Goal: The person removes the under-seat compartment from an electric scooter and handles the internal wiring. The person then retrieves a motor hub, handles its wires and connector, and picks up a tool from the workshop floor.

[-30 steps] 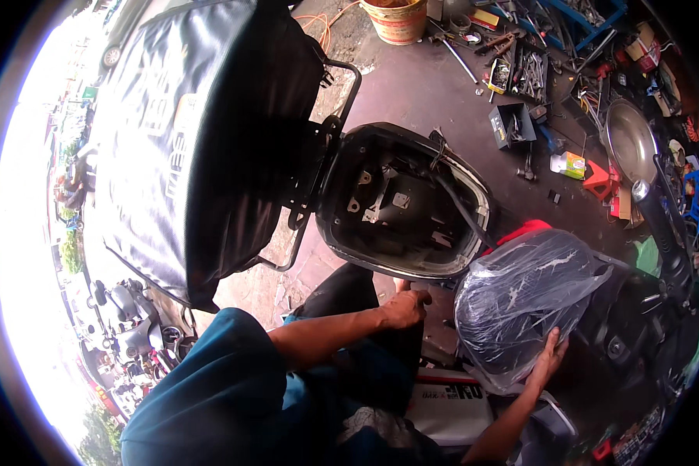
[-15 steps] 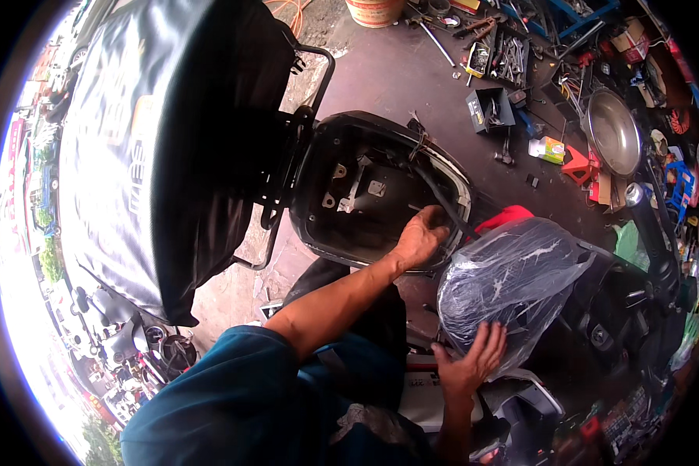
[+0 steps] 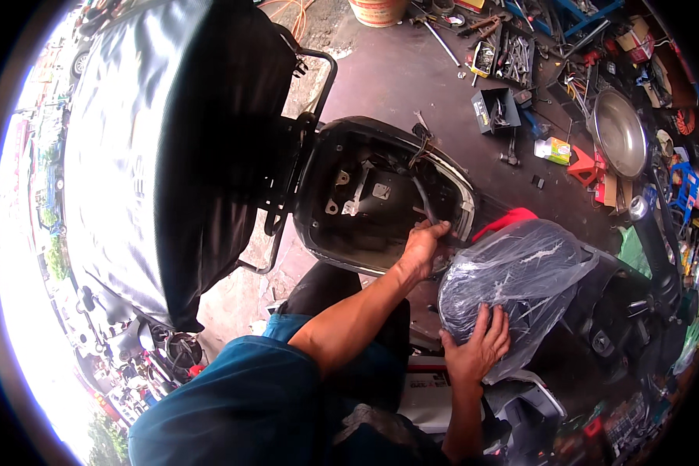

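Observation:
My left hand (image 3: 422, 250) is closed at the front rim of the open under-seat compartment (image 3: 342, 252) of a scooter. Its thumb and fingers pinch a black rubber strip or hose (image 3: 424, 194), which runs back to the far rim; its exact kind I cannot tell. Metal brackets (image 3: 351, 194) show inside the compartment. My right hand (image 3: 478, 349) lies with fingers spread on the scooter seat (image 3: 505, 268), which is wrapped in clear plastic and tilted forward. A red piece (image 3: 509, 220) peeks out behind the seat.
A large black delivery bag (image 3: 147, 155) sits on the rear rack (image 3: 330, 74) at left. Across the floor on the far right are a tool tray (image 3: 514, 56), a dark parts box (image 3: 495, 111), a metal bowl (image 3: 620, 132) and a red stand (image 3: 586, 165).
My left hand has drawn the free end of the black strip down and inward, off the front rim. My right hand stays on the seat. The view has shifted slightly.

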A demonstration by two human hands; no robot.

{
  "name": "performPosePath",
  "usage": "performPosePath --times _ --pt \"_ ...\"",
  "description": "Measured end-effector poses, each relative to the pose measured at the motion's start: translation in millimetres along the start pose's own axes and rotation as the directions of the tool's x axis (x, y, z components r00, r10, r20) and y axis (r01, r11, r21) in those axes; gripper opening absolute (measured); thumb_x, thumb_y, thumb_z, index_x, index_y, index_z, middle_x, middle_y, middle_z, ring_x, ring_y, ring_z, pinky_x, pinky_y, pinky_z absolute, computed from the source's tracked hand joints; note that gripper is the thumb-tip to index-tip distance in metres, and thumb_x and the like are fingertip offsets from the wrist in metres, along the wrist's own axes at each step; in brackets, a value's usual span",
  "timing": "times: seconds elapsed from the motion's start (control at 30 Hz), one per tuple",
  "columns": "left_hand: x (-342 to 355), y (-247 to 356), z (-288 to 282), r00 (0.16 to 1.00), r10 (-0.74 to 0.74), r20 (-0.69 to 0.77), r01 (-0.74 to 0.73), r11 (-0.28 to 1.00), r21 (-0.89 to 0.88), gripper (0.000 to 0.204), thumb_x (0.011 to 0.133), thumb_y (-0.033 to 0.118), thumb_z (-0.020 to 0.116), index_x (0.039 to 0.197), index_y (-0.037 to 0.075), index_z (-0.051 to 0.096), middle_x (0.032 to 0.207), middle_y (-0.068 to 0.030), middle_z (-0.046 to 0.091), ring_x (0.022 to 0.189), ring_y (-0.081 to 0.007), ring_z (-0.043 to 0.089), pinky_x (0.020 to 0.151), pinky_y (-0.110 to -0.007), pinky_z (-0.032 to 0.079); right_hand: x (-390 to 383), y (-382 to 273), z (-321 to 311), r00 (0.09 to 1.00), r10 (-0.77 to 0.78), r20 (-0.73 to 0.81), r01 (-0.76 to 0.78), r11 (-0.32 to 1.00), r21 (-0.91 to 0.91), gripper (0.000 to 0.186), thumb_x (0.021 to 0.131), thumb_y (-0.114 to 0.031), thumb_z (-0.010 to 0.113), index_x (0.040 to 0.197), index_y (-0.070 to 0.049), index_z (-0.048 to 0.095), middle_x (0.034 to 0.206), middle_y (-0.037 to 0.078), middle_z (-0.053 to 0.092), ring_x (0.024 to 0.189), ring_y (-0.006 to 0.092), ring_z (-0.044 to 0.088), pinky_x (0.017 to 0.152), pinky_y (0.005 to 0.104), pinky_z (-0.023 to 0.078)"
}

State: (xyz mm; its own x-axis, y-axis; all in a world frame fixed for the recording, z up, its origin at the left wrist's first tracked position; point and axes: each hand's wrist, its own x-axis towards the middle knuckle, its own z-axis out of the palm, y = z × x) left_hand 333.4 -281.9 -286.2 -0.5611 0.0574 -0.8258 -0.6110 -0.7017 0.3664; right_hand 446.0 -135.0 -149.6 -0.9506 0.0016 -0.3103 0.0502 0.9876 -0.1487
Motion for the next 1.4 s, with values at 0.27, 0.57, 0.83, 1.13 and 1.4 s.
performPosePath --times 0.27,0.57,0.83,1.13,1.4 --pt "-18.4 29.8 14.9 0.985 0.03 -0.171 -0.007 0.991 0.136 0.03 0.086 0.031 0.057 0.09 0.001 0.058 0.069 -0.007 0.057 0.059 -0.0161 0.055 0.044 -0.029 0.043 -0.2 5.8 10.6 0.991 -0.033 -0.13 0.031 0.999 -0.017 0.089 0.058 -0.048 0.076 0.129 -0.008 0.041 0.134 0.015 0.036 0.128 0.0377 0.029 0.103 0.0567 0.021" --pt "-3.5 40.6 0.2 0.997 -0.021 -0.079 0.019 1.0 -0.023 0.02 0.088 0.024 0.056 0.09 0.004 0.058 0.076 -0.0061 0.06 0.066 -0.0156 0.057 0.055 -0.03 0.045 -33.3 55.2 27.7 0.97 -0.112 -0.215 0.104 0.993 -0.05 0.081 0.079 -0.069 0.046 0.126 -0.003 0.044 0.13 0.02 0.041 0.125 0.0399 0.034 0.101 0.0577 0.022" --pt "11.3 62.6 -4.0 0.992 0.117 -0.051 -0.119 0.992 -0.041 0.014 0.089 0.019 0.053 0.093 0.005 0.054 0.072 -0.0063 0.057 0.068 -0.0192 0.057 0.06 -0.034 0.047 -15.4 54.4 21.4 0.975 0.07 -0.211 -0.044 0.991 0.125 0.059 0.086 -0.049 0.049 0.122 -0.002 0.048 0.127 0.017 0.045 0.118 0.0364 0.041 0.098 0.0504 0.028" --pt "4.6 73.0 -54.9 0.992 0.117 -0.048 -0.115 0.993 0.036 0.024 0.087 0.028 0.056 0.084 0.004 0.058 0.067 -0.0062 0.056 0.065 -0.0168 0.055 0.062 -0.029 0.045 -8.0 103.8 24.1 0.948 -0.018 -0.317 0.034 0.998 0.044 0.042 0.089 -0.033 0.05 0.114 0.001 0.052 0.121 0.018 0.049 0.114 0.037 0.044 0.096 0.0486 0.032" --pt "40.4 72.4 -25.7 0.913 0.394 -0.107 -0.175 0.615 0.769 0.034 0.078 0.028 0.063 0.094 -0.002 0.063 0.086 -0.0131 0.064 0.08 -0.0247 0.06 0.067 -0.036 0.046 -34.5 164.2 61.1 0.881 0.25 -0.401 -0.187 0.964 0.19 0.035 0.091 -0.02 0.048 0.115 0.004 0.048 0.122 0.021 0.046 0.113 0.0383 0.043 0.098 0.0465 0.031"
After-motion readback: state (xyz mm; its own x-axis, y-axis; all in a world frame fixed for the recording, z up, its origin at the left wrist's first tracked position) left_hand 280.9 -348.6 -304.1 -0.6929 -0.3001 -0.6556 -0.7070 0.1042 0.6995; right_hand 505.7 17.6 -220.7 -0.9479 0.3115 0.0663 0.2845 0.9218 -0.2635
